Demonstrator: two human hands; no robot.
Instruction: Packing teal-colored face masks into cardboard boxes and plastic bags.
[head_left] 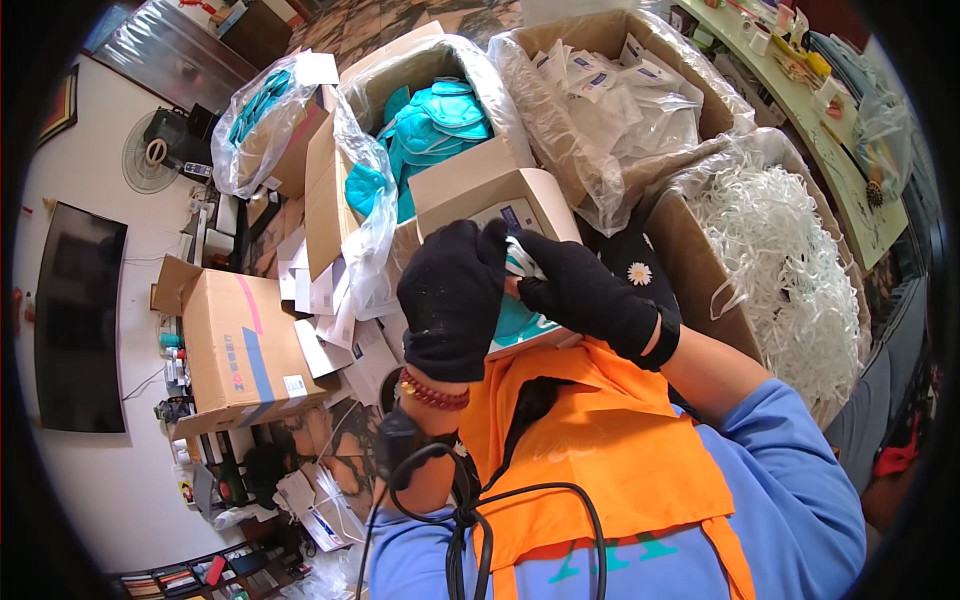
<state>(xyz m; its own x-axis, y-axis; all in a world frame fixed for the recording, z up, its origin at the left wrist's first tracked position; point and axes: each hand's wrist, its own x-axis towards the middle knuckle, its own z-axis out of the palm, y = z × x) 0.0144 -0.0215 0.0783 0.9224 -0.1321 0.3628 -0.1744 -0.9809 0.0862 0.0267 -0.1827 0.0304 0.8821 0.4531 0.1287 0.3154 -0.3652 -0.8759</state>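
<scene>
1. From where I stood, a small bundle of white straps [522, 259] was at the person's chest, between the two gloved hands and over an open white carton [553, 208].
2. The bundle's long axis ran aslant: one end pointed away from the person and toward the left fingers, the other came back toward the body and the right palm.
3. The right hand [590, 300], in a black glove, had its fingers bent and closed around the straps.
4. The left hand [452, 295], gloved likewise, had curled fingers close by the straps' far end; whether they gripped anything, I could not tell.
5. A teal piece [513, 318] showed below the straps, in the gap between the hands; it was mostly covered, so its direction was unclear.
6. Beyond the carton stood a plastic-lined box with teal masks [440, 118] heaped inside, and to its right another with white packets [610, 95].
7. At the person's right, a box brimmed with loose, tangled white cords [785, 265].
8. To the left, a large brown carton [235, 345] stood beside a pile of flattened white boxes [322, 290].
9. The person wore an orange apron [610, 450], with a black cable [545, 488] looping across it, and a red bead bracelet [434, 392] on the left wrist.
</scene>
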